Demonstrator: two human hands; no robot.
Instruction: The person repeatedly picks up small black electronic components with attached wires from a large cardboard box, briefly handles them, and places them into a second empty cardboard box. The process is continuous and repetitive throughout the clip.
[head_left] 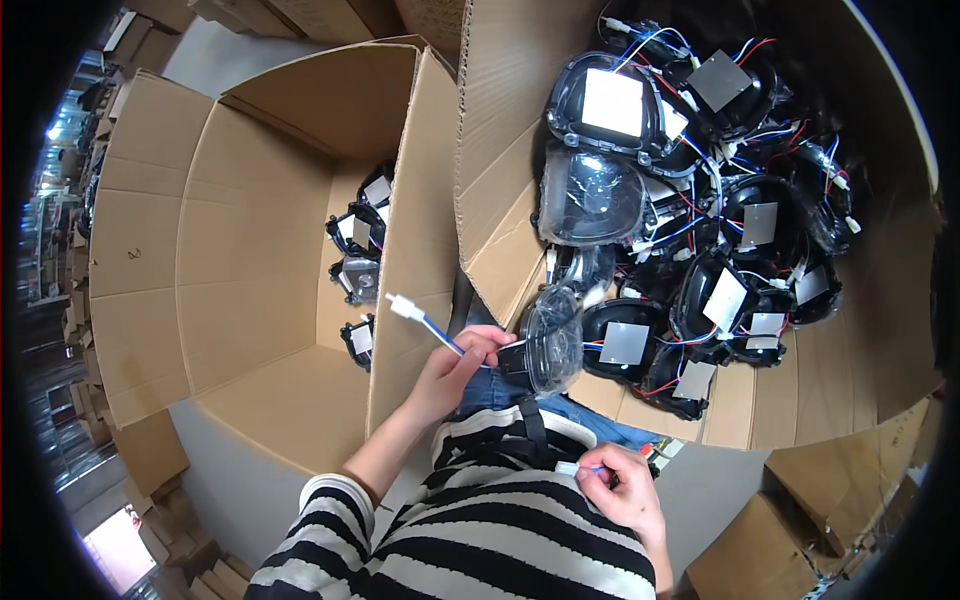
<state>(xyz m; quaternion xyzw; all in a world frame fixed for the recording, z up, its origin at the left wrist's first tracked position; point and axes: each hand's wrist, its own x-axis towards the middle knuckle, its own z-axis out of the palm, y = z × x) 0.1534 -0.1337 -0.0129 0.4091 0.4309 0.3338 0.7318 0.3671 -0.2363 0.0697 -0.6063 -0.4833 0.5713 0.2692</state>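
Observation:
My left hand [462,362] is closed on the edge of a black rounded housing with a clear domed cover [555,342], held up between two cardboard boxes. From that grip a blue and white cable runs up and left to a white plug [405,307]. In front of my striped shirt, my right hand [620,487] pinches a small white connector [567,468] with a bit of blue wire showing. Whether that wire leads to the housing cannot be seen.
The right cardboard box [840,400] holds several similar black housings [625,340] with white or grey square labels and tangled wires. A few more housings [360,232] lie in the left cardboard box [260,210]. Another carton [750,550] stands at lower right.

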